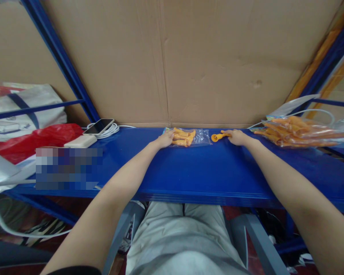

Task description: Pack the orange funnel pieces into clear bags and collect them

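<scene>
On the blue table lies a clear plastic bag with several orange plastic pieces inside. My left hand is closed on the left end of this bag, its fingertips partly hidden against the plastic. To the right of the bag's end, my right hand grips the narrow end of an orange plastic piece with a flared, funnel-like mouth. The mouth points left toward the bag, and a small gap separates the two. Both hands are near the back edge of the table.
A larger clear bag of orange pieces lies at the right. At the left are a phone, a coiled white cable, a white power block and a red plastic bag. A cardboard wall stands behind the blue table.
</scene>
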`<state>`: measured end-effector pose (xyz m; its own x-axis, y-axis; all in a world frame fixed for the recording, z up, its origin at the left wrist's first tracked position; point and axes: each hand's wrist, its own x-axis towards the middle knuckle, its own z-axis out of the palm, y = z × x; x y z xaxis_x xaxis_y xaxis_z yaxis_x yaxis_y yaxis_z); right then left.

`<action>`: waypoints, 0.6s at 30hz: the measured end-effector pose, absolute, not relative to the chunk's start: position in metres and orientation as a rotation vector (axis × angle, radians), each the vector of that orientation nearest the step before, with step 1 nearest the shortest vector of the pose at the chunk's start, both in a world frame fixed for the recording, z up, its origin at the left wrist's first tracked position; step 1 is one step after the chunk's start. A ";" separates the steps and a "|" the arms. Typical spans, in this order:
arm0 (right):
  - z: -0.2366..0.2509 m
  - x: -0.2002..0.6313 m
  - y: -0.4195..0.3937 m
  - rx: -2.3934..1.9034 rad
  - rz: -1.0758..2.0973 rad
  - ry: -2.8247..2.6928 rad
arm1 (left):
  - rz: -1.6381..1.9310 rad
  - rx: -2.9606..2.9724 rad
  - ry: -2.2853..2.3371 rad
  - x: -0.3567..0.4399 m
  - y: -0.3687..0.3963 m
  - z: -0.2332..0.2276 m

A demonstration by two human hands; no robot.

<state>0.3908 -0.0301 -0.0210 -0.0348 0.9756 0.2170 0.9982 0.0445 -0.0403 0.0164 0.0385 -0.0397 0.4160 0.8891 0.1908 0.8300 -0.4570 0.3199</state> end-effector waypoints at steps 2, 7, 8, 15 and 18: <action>-0.019 0.391 -0.029 -2.078 -0.177 -2.164 | 0.519 2.486 1.522 0.016 0.040 -0.041; -0.005 0.376 -0.037 -2.140 -0.067 -2.206 | 0.521 2.485 1.519 0.014 0.043 -0.043; -0.003 0.373 -0.039 -2.171 -0.057 -2.198 | 0.518 2.486 1.519 0.014 0.042 -0.042; 0.007 0.371 -0.048 -2.198 -0.159 -2.121 | 0.504 2.505 1.495 0.016 0.034 -0.035; 0.011 0.367 -0.050 -2.156 -0.269 -2.093 | 0.484 2.495 1.514 0.018 0.029 -0.032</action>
<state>0.3670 -0.0503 0.0109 0.0252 0.9766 0.2134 0.9989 -0.0333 0.0343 0.0179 0.0291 -0.0322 0.4272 0.8861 0.1800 0.8264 -0.4634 0.3197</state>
